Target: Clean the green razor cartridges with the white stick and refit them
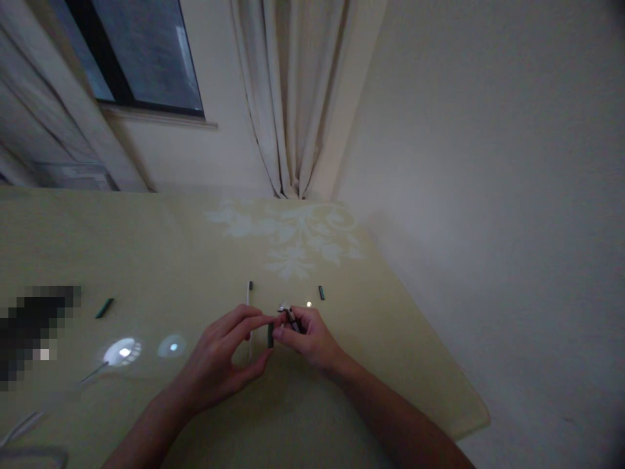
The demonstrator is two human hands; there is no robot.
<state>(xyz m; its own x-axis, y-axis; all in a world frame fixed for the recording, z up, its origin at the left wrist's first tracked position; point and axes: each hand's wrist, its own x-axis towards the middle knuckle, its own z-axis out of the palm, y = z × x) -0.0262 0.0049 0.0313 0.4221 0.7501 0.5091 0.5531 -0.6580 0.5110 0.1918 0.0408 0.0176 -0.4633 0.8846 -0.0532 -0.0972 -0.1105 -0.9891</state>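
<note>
My left hand (222, 352) pinches a small dark green bar (270, 335) upright, thumb at its lower end and index finger at its top. Close beside it, my right hand (312, 339) is closed around a small black and shiny piece (291, 318), its kind too small to make out. The right fingertips meet the bar's edge or come very near it. Behind the left fingers lies a thin white stick with a dark head (250, 286), resembling a toothbrush and partly hidden.
A short dark green piece (321, 292) lies beyond my right hand, and another green piece (104, 308) at the left. A blurred-out dark patch (34, 329) and a pale cable (22, 426) are at far left. The glossy table (415, 365) meets a wall at right; curtains (293, 98) hang behind.
</note>
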